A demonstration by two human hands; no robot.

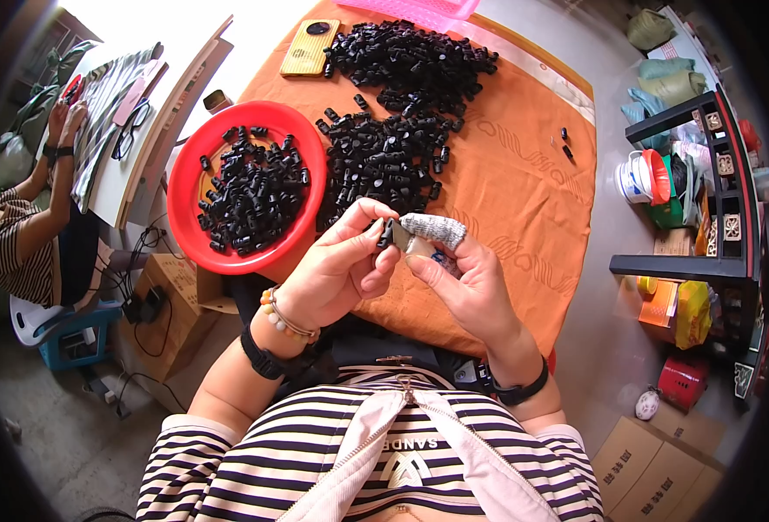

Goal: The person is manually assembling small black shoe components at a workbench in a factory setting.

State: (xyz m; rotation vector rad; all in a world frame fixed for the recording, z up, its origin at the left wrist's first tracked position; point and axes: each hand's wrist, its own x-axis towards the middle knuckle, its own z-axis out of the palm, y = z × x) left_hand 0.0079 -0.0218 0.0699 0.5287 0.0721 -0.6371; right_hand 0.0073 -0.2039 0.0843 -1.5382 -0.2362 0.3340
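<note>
Between the thumb and fingertips of my left hand [347, 257] is a small black plastic part [387, 233], held above the near edge of the orange-covered table [524, 200]. My right hand [471, 291] is closed beside it, a grey knitted cover [437, 228] over its index finger. It grips a small flat grey blade [404, 235] whose tip meets or nearly meets the part; the rest of the tool is hidden by the fingers. Beyond my hands lie heaps of similar black parts [384, 148]. To the left, a red round tray [317, 187] holds many more.
A yellow phone [306, 56] and pink basket [419, 10] sit at the far side. Two loose black parts [566, 146] lie right. Further right stands a dark shelf [680, 267] with bags and a bucket [637, 178]. At left, another person [36, 226] sits by a white table [154, 122].
</note>
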